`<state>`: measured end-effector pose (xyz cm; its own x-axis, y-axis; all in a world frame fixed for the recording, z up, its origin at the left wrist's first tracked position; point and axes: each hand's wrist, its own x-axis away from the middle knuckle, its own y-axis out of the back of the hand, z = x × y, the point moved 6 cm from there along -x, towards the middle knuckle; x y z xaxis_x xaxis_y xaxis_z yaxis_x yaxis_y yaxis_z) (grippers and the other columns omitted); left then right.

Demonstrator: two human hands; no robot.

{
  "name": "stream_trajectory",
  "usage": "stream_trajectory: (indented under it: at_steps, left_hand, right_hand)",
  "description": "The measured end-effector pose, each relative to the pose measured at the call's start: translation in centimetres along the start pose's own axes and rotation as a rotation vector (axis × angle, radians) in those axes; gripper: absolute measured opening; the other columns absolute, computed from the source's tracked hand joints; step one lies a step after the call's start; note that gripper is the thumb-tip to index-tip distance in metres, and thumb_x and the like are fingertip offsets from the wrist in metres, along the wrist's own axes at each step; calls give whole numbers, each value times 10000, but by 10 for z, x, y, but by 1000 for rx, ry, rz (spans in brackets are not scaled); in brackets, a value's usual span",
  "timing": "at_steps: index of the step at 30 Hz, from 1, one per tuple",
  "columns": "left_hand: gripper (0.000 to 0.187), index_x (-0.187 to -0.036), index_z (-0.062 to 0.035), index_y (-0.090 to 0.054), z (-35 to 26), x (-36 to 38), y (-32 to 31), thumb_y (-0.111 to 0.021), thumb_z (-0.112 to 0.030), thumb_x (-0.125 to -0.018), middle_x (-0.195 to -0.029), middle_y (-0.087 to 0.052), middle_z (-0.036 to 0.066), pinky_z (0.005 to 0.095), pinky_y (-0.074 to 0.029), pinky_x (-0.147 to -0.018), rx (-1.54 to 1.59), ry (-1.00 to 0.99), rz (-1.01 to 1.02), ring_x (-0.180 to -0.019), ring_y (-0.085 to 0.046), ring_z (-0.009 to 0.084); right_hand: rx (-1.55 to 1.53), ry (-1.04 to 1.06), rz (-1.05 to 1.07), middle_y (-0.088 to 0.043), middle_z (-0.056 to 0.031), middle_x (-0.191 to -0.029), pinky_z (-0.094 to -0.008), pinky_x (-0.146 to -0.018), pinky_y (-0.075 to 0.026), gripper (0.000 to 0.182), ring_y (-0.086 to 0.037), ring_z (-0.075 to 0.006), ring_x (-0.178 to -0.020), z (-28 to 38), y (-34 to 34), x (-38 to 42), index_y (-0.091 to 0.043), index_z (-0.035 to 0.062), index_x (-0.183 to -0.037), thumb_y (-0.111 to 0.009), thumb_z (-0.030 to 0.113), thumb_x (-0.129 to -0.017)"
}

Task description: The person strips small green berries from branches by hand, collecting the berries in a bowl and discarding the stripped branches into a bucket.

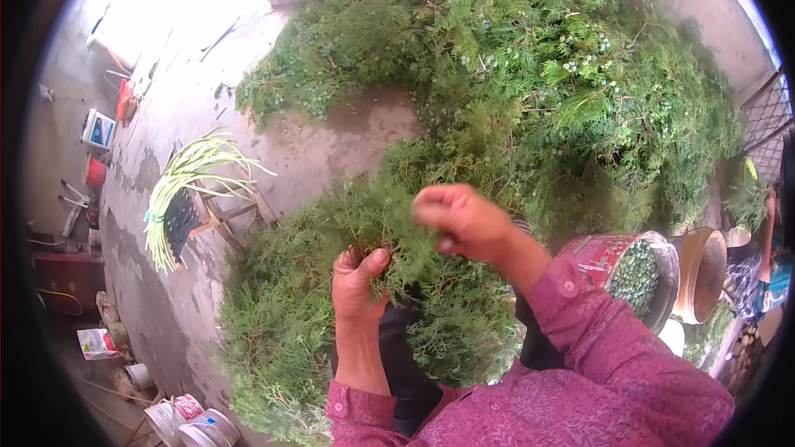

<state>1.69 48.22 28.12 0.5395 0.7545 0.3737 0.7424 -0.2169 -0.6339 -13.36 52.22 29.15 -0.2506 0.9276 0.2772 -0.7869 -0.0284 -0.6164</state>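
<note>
Evergreen sprig [377,219] stands up from the left hand's grip, its feathery foliage spreading above and to the right of the thumb. Far left of that grip, by the wall, are a white tub [98,129] with a blue label and a small red pail [94,171]. Nearer on the left, yet well apart from the grip, a bundle of long green pods [195,164] droops beside a small stool [217,217]. Left hand [359,284] is clasped, thumb pressed against the fingers around the lower part of the sprig. Just right of it and higher, the right hand [465,219] is at the foliage, fingers curled in close; it is blurred, so whether it pinches anything cannot be made out. Above and right of both grips lies a big heap of branches [571,99] with pale berries. Farther right, a red-and-white bucket [598,258] contains green berries [636,271], beside a brownish bucket [702,273].
</note>
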Motion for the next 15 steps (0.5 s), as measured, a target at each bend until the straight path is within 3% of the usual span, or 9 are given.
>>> stream_trajectory:
  at_steps: [5, 9, 12, 15]
  left_hand:
    - [234, -908, -29, -631, -7, 5, -3, -712, -35, -689, -829, -643, 32, 255, -487, -672, -129, -40, -12, -730, -598, 121]
    - [255, -924, -41, -642, 1, 3, -2, -717, -24, -681, -844, -645, 17, 241, -476, -670, -263, -32, -39, -720, -592, 105]
    - [256, -926, -48, -652, 4, 2, -1, -707, 2, -681, -856, -647, 10, 232, -470, -676, -293, -30, -38, -717, -589, 95]
    - [249, -908, -48, -659, 3, 3, -5, -698, 31, -676, -849, -648, 10, 234, -473, -682, -319, -18, -8, -726, -592, 95]
  right_hand:
    - [-475, 302, -184, -607, -32, -786, -175, -452, -416, 113, -568, -85, -593, 45, 22, 17, -560, 62, -905, -593, 116, -811]
    - [-419, 286, -199, -603, -20, -723, -175, -454, -418, 89, -553, -77, -559, 43, 20, 16, -575, 68, -868, -591, 141, -820]
    - [-175, 217, -192, -597, -13, -722, -184, -462, -416, 118, -538, -63, -563, 36, 24, 11, -599, 66, -872, -606, 171, -817]
    - [402, 16, -269, -567, 3, -690, -214, -509, -405, 235, -485, -45, -578, 27, 21, 8, -619, 19, -915, -665, 204, -777]
